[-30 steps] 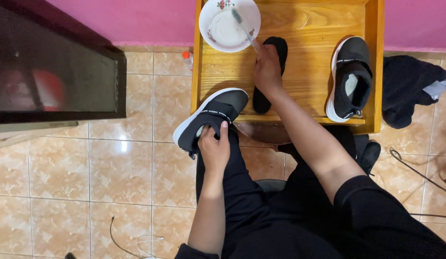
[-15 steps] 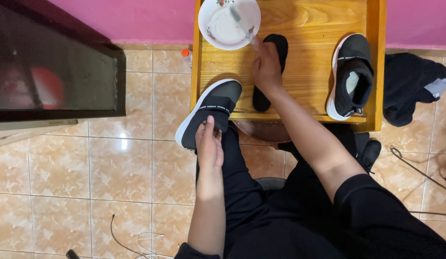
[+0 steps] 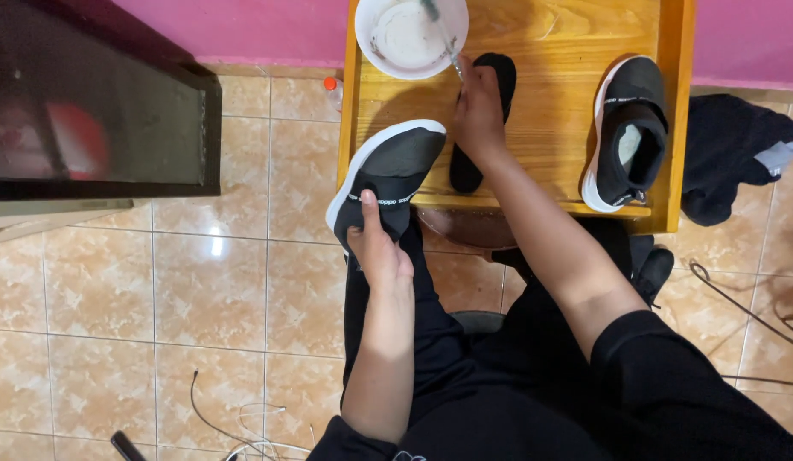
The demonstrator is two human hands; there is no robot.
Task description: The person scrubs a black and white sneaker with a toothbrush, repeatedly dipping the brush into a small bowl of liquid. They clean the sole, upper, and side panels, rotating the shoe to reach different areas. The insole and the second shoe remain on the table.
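My left hand (image 3: 378,248) grips a black shoe with a white sole (image 3: 385,177) by its heel end, holding it tilted over my knee at the front edge of the wooden table (image 3: 550,119). My right hand (image 3: 478,111) holds a thin brush (image 3: 443,38) whose tip rests in a white bowl (image 3: 411,36) at the table's far left. Under that hand lies a black insole (image 3: 482,119). A second black shoe (image 3: 629,128) lies on the table's right side.
A dark cabinet (image 3: 89,111) stands to the left on the tiled floor (image 3: 200,290). Dark clothing (image 3: 729,154) lies right of the table. Cables (image 3: 738,307) trail over the tiles at right and bottom left. A pink wall (image 3: 243,26) runs behind.
My left hand slid up the shoe and turned it more upright against the table edge. The right hand stays over the insole with the brush in the bowl.
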